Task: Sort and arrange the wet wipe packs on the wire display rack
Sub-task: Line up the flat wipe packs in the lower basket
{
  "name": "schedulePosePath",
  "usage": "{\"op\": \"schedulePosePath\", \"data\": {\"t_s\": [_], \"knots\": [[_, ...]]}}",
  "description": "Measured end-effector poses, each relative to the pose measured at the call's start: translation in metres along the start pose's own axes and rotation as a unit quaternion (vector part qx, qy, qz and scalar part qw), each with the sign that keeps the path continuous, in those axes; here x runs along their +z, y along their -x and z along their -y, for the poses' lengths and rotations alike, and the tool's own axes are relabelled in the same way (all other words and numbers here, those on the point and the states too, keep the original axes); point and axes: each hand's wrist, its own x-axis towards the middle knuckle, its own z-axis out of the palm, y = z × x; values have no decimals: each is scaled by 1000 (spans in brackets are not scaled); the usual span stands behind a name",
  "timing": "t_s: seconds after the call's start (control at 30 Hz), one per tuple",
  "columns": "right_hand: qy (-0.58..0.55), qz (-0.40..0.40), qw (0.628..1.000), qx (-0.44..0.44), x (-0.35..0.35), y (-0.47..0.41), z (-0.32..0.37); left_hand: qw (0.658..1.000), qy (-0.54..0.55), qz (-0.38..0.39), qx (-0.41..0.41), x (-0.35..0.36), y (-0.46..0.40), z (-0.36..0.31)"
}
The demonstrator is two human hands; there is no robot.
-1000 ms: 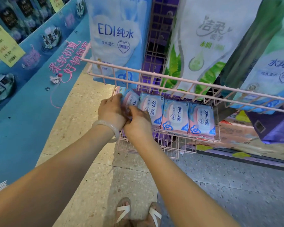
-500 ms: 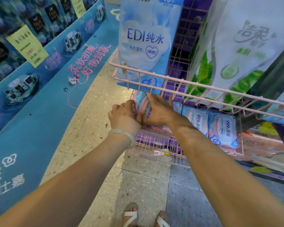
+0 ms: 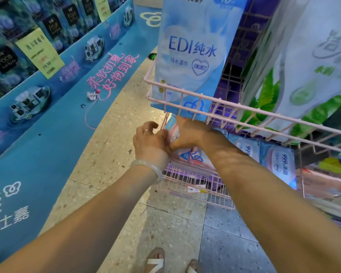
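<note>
A pink wire display rack (image 3: pixel 195 186) holds a row of pink-and-blue wet wipe packs standing on its lower shelf. Both my hands meet at the row's left end. My left hand (image 3: pixel 149 141), with a ring and a pale bangle, curls its fingers against the leftmost wet wipe pack (image 3: pixel 173 133). My right hand (image 3: pixel 187 134) grips the same pack from the right, under the upper wire rail (image 3: pixel 244 110). More packs (image 3: pixel 280 162) stand to the right, partly hidden by my right forearm.
Large blue and green display bags (image 3: pixel 191 56) hang above the rack. A long blue promotional stand (image 3: pixel 47 115) runs along the left. Speckled floor tiles (image 3: pixel 116 174) lie between them, with my sandalled feet (image 3: pixel 156 261) at the bottom.
The view has swung left and closer. My right hand rose from the pack fronts to grip the leftmost pack near its top; my left hand stayed at the row's left end.
</note>
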Motion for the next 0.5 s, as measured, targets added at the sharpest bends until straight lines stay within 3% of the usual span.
{"op": "schedulePosePath", "data": {"t_s": [0.27, 0.33, 0.4, 0.43, 0.5], "knots": [[7, -35, 999, 18, 12, 6, 9, 984, -98, 149, 6, -6, -3, 14], [-4, -90, 996, 3, 18, 22, -1, 992, -56, 103, 37, -10, 0, 14], [15, -151, 988, 30, 27, 40, -20, 993, -1, 15, 115, -11, -1, 11], [23, -158, 986, 51, 32, 48, -30, 987, 3, 10, 161, -10, -5, 8], [28, -134, 988, 75, 46, 61, -44, 965, -57, 143, 211, -7, -11, 3]]}}
